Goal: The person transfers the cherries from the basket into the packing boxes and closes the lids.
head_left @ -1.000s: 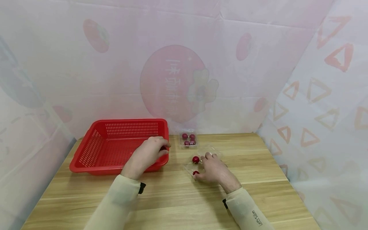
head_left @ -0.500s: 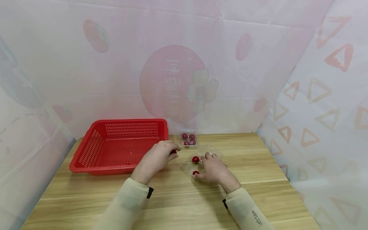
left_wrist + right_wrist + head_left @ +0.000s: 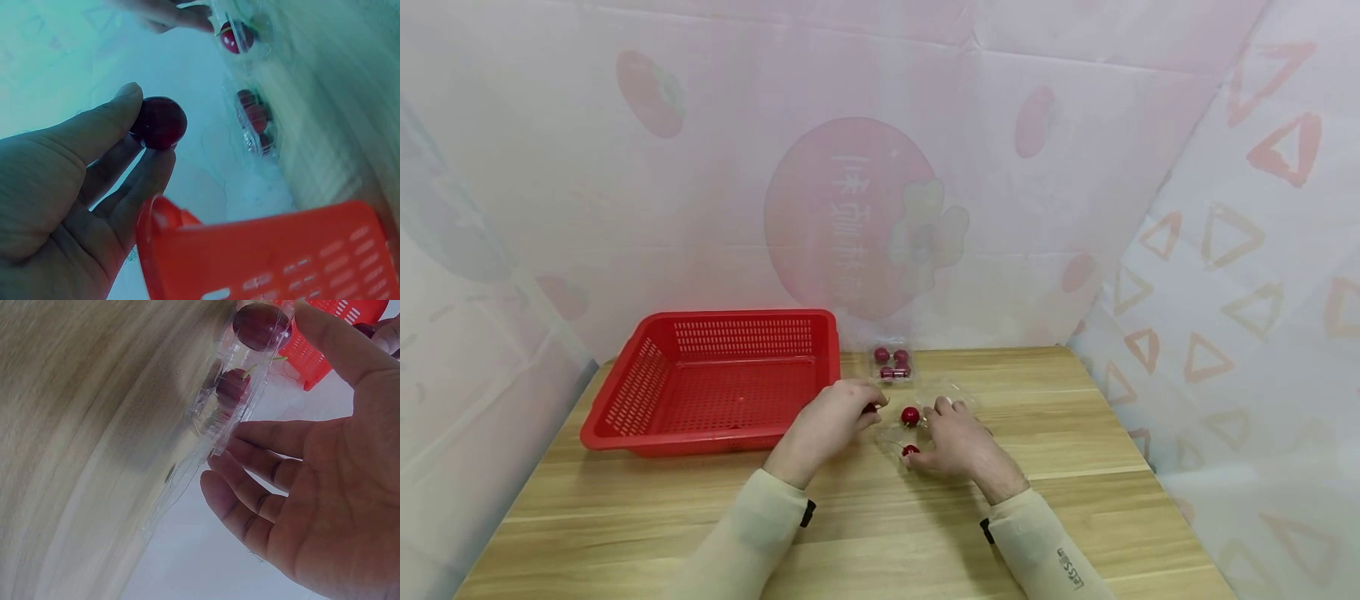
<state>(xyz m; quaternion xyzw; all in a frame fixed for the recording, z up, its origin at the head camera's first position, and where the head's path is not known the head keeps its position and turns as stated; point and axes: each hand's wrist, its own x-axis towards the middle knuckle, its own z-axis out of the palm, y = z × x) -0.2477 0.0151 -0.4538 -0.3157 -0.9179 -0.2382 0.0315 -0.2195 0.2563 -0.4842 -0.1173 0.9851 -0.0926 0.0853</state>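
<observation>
Between thumb and fingers my left hand (image 3: 831, 421) pinches a dark red cherry (image 3: 161, 122), just right of the red basket (image 3: 711, 437). My right hand (image 3: 962, 442) holds an opened clear plastic box (image 3: 889, 435) on the table, its thumb at the near end and its fingertips by the hinge side. Inside that box lie a cherry (image 3: 911, 416) toward the back and another cherry (image 3: 910, 451) beside the thumb. The clear lid (image 3: 955, 392) is folded back, partly behind the right fingers. A green stem shows on one cherry in the right wrist view.
Behind the opened box stands another clear box (image 3: 891, 364) with several cherries, close to the printed backdrop (image 3: 1037, 275). The basket's raised rim borders the left hand's side. Everything stands on a wooden table (image 3: 865, 533).
My left hand has moved right and a little toward me, from over the basket's right rim to beside the opened box, with the cherry. My right hand has stayed in place.
</observation>
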